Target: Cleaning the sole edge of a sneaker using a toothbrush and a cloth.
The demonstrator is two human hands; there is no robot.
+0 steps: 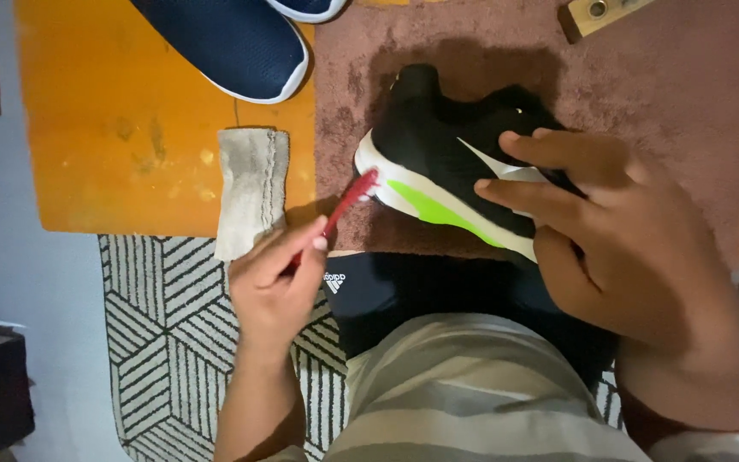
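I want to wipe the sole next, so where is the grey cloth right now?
In the head view the grey cloth lies left of centre on the orange mat's lower edge, just above the left hand holding the red toothbrush.

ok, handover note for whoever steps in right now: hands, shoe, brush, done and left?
Left hand: grips a red-handled toothbrush, bristles against the white sole edge at the toe.
Right hand: steadies the black sneaker with white sole and green stripe on the brown mat.
Grey stained cloth lies on the orange board, navy shoe beyond.
Done: cannot tell how much is scrubbed.
Left: probably the remaining sole edge.
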